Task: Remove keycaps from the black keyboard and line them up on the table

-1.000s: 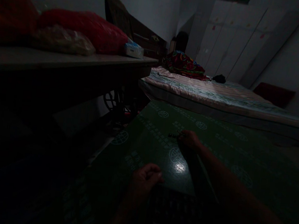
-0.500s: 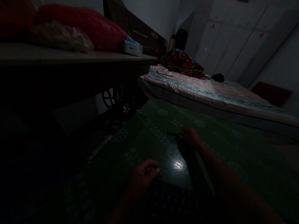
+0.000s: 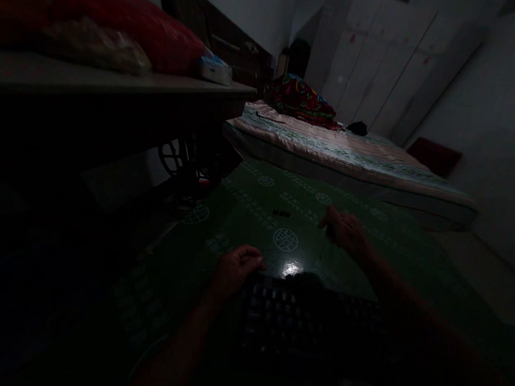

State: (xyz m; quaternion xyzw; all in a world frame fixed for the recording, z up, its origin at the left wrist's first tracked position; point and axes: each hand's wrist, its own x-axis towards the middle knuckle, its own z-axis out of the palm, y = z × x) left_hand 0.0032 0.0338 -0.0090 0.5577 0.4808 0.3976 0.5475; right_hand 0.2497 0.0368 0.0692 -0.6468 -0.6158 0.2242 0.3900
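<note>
A black keyboard (image 3: 272, 311) lies on the green table, its right part dim in shadow. My left hand (image 3: 235, 269) rests by its upper left corner, fingers loosely bent and the thumb a little apart; whether it touches the keyboard I cannot tell. Beyond the keyboard, over the tabletop, is my right hand (image 3: 344, 230), with fingers curled together and pointing down. Anything between those fingertips is too dark to make out. To the left of this hand, apart from it, sits a short row of small dark pieces (image 3: 282, 213).
The green table (image 3: 237, 215) carries printed globe marks. At left, a raised worktop (image 3: 167, 86) holds red and clear plastic bags (image 3: 132, 26) and a small white-and-blue packet (image 3: 216, 69). Behind stand a bed (image 3: 336, 146) with a bundled blanket (image 3: 301, 102) and a pale wardrobe (image 3: 372, 64).
My right hand has drawn away to the right from the small dark pieces. The view has shifted, and more of the keyboard shows. My left hand keeps by the keyboard's corner.
</note>
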